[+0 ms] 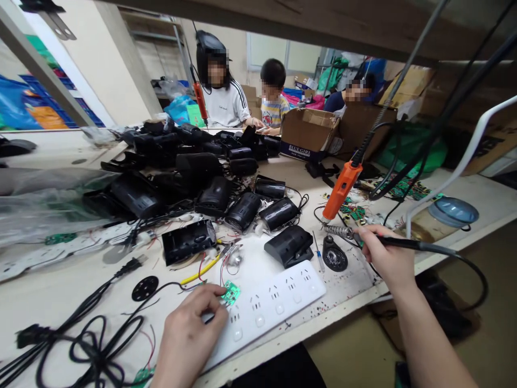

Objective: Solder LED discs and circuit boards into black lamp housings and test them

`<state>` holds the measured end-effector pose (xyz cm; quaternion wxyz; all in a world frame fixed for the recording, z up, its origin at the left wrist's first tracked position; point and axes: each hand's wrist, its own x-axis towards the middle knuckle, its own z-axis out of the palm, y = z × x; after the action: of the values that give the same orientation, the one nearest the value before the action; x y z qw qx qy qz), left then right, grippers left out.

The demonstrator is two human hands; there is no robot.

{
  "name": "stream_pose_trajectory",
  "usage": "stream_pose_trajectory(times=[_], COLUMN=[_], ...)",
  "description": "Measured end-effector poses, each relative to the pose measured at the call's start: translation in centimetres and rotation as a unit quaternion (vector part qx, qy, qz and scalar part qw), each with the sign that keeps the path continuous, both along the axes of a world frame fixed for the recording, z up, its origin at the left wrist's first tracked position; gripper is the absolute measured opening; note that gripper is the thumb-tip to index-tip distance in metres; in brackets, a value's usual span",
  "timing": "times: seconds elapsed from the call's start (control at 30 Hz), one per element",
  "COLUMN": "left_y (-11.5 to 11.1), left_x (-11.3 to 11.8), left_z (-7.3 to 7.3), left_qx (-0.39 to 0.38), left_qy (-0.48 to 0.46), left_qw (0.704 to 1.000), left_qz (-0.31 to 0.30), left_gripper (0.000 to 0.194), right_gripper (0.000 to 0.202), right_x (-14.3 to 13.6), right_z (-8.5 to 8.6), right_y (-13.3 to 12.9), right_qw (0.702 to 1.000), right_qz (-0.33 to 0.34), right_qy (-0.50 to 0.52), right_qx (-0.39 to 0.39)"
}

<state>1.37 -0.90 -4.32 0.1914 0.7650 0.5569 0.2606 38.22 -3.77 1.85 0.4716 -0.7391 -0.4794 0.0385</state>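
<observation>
My left hand (196, 326) rests over the near end of a white power strip (278, 303), its fingers closed on the edge of a small green circuit board (231, 293). Thin red wires run from the board towards a small motor (234, 257) and an open black housing (189, 242). In my right hand (385, 256) is a soldering iron (399, 242), gripped by its black handle. Its front end lies at a metal coil holder (339, 231); the tip is hidden. Near it are a black dish (335, 253) and a thin screwdriver (319, 253).
An orange electric screwdriver (342, 188) hangs close to my right hand. Black housings (242, 210) are heaped across the bench. Black power cords (92, 339) coil at left. A carton (309, 134) and several people stand or sit beyond. A blue bowl (454, 212) is at right.
</observation>
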Motion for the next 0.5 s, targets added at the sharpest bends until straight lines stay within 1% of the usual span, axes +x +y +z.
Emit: stream_pose_trajectory(times=[0.1,0.23,0.33,0.5], left_y=[0.0,0.0,0.0,0.0], left_x=[-0.1,-0.3,-0.3,-0.3], left_z=[-0.1,-0.1,0.0,0.0], left_qx=[-0.003,-0.004,-0.011,-0.024], left_qy=[0.000,0.004,0.008,0.020], left_qw=[1.000,1.000,1.000,1.000], left_qz=[-0.003,-0.008,-0.009,0.001], left_gripper=[0.019,0.019,0.020,0.020], right_gripper=[0.027,0.028,0.028,0.025], right_x=[-0.1,-0.6,-0.4,0.9], right_z=[0.9,1.6,1.7,1.6], right_y=[0.3,-0.4,-1.5,-3.4], right_qw=[0.999,0.996,0.994,0.993], right_qz=[0.016,0.022,0.014,0.007], right_qy=[-0.027,-0.079,-0.109,-0.115], right_qx=[-0.015,-0.019,-0.024,-0.037])
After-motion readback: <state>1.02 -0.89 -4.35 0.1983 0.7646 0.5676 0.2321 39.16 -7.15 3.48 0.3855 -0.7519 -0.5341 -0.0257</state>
